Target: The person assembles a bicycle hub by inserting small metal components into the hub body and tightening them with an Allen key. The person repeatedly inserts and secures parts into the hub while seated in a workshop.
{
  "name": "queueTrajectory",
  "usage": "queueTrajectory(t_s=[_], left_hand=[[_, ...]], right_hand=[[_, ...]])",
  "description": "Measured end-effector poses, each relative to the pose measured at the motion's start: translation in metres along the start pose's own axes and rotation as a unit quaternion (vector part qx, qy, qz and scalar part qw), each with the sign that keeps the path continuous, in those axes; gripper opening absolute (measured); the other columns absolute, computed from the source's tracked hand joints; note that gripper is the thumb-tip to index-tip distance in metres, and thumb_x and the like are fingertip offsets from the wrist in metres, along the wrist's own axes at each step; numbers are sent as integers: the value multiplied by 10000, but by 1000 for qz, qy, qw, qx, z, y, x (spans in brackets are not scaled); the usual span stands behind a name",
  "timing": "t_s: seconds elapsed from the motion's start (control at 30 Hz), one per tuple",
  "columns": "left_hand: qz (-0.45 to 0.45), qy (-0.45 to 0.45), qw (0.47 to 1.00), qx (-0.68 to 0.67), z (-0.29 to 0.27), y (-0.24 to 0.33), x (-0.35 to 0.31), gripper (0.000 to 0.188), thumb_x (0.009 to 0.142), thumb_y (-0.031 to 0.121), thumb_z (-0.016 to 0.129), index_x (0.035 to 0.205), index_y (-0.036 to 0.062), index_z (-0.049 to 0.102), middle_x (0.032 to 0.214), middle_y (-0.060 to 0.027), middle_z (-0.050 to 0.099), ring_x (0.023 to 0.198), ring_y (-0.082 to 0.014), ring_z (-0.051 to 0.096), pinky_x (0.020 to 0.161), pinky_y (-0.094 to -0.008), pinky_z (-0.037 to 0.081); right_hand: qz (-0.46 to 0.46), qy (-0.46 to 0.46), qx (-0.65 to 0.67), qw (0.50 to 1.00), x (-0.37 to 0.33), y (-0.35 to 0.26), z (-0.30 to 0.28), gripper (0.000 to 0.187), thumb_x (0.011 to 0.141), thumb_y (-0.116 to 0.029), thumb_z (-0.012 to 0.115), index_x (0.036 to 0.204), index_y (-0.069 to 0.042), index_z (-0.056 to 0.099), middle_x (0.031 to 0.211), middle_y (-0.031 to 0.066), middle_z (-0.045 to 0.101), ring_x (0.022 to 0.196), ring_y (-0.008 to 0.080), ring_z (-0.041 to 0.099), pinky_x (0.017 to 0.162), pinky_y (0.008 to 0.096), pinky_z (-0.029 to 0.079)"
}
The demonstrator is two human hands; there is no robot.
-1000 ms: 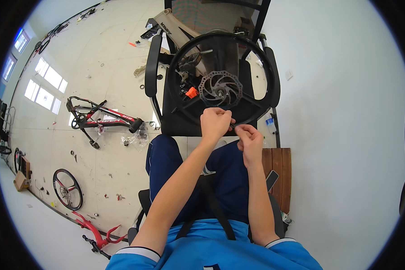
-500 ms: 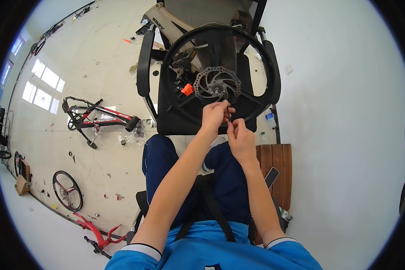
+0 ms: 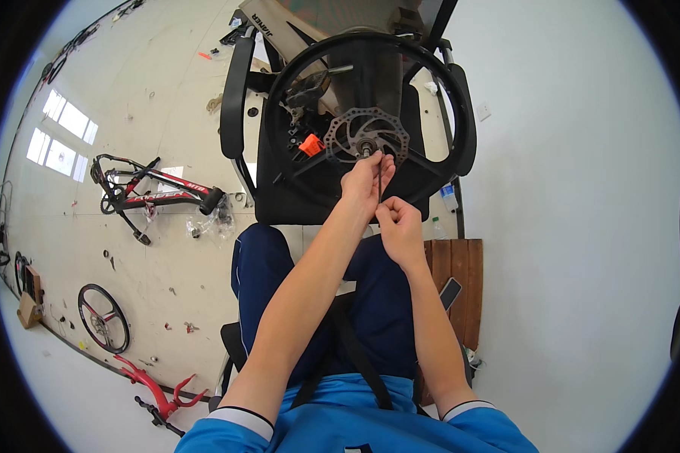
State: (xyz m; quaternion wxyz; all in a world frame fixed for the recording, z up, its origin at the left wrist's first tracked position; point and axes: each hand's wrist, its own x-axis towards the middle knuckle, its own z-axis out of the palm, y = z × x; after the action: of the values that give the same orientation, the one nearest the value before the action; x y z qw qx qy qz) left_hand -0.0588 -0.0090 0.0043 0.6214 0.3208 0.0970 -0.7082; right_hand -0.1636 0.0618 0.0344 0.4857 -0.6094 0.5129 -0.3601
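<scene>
A black bicycle wheel (image 3: 461, 113) lies on the seat of a black office chair in front of me, with a silver perforated brake disc (image 3: 340, 130) at its hub. My left hand (image 3: 365, 183) is at the disc's near edge, fingers curled around the upper part of a thin dark rod (image 3: 380, 180) that looks like a hex key. Just below, my right hand (image 3: 401, 229) pinches the rod's near end between thumb and fingers. The rod's far tip meets the disc close to the hub; what it touches there is too small to tell.
An orange piece (image 3: 310, 145) and small dark parts lie inside the wheel's rim. A beige frame (image 3: 279, 26) leans behind. Left on the floor are a black-red bike frame (image 3: 166, 198), another wheel (image 3: 103, 318) and a red fork (image 3: 159, 392). A phone (image 3: 450, 293) rests on a wooden stool (image 3: 468, 302).
My left hand has turned, showing more of its palm, and its fingertips are nearer the hub. The rod shows longer between my hands. The whole view has shifted slightly.
</scene>
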Motion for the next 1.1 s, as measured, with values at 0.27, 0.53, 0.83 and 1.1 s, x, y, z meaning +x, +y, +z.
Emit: queueTrajectory(t_s=[0.27, 0.53, 0.83, 1.1], left_hand=[[-11, 3, 997, -79, 5, -9, 5, 106, 933, 119, 599, 933, 16, 574, 908, -81, 660, 779, -127, 655, 713, -216, 587], [19, 20, 998, -62, 2, -16, 7, 170, 911, 156, 639, 931, -6, 590, 892, -82, 662, 759, -126, 652, 673, -207, 582], [37, -7, 996, -83, 5, -14, 3, 157, 934, 105, 601, 942, -50, 576, 882, -120, 643, 791, -182, 646, 711, -272, 567], [12, -55, 992, -115, 1, -16, 10, 147, 953, 154, 560, 933, 9, 572, 869, -60, 625, 763, -148, 596, 728, -246, 518]], right_hand=[[30, -13, -35, 999, 15, -12, -16, 221, 869, -124, 585, 706, 24, 573, 540, -33, 470, 501, 31, 370, 461, 254, 293], [-56, -6, -248, 967, 15, -35, -13, 220, 812, -135, 642, 694, 31, 559, 524, 65, 531, 473, 101, 474, 475, 286, 370], [-91, -7, -345, 934, 19, -57, -23, 212, 772, -148, 668, 701, 37, 593, 525, 118, 561, 449, 193, 532, 490, 316, 419], [-78, -28, -353, 932, 34, -60, -33, 241, 820, -158, 635, 741, 68, 610, 560, 137, 580, 492, 178, 548, 514, 313, 428]])
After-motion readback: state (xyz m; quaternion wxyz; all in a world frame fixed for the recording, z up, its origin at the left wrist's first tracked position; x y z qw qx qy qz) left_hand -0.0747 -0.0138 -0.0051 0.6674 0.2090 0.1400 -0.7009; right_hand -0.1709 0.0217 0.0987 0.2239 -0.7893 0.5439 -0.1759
